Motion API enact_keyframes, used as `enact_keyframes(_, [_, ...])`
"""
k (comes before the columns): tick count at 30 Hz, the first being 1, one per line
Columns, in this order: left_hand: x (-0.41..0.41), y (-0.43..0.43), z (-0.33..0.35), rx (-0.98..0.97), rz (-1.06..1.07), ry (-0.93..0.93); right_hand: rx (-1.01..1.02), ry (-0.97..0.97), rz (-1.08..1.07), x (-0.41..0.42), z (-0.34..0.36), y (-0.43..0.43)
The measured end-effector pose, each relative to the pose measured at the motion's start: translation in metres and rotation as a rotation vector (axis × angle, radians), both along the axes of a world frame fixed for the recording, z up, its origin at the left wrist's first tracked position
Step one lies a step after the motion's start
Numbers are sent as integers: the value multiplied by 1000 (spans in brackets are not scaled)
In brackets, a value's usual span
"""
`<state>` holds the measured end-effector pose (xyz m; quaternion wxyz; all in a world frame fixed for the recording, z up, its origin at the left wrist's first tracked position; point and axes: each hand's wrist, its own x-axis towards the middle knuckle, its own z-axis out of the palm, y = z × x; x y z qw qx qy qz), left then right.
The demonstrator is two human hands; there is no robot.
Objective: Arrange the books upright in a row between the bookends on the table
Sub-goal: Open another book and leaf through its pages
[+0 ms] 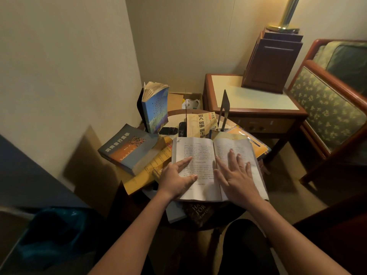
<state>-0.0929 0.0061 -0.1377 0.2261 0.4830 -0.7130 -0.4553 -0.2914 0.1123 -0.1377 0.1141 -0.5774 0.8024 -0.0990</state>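
Note:
An open book [200, 155] lies flat on top of other books at the front of the small round table [176, 114]. My left hand [176, 176] rests on its left page with fingers spread, and my right hand [237, 175] presses flat on its right page. A blue book [155, 108] stands upright at the back left against a dark bookend [140, 108]. A second metal bookend [224, 110] stands at the back right, with a thin upright divider [185, 108] between them. A yellow book [202, 125] lies between the bookends. A grey-and-orange book [129, 148] lies at the left.
Yellow books [151, 167] and dark ones [196, 213] lie under the open book. A phone [168, 130] lies by the blue book. A wooden side table [252, 96] with a lamp base stands at the right, an armchair [327, 108] beyond it, the wall close at the left.

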Motion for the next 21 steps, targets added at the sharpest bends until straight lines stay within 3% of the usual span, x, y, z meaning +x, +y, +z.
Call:
enact_keyframes(4, [0, 0, 0, 15, -7, 2, 4, -65, -133, -23, -3, 16])
enact_keyframes(11, [1, 1, 2, 21, -10, 25, -12, -396, -314, -40, -3, 30])
enact_keyframes(21, [4, 3, 15, 99, -13, 100, -166, -355, -403, -48, 31, 28])
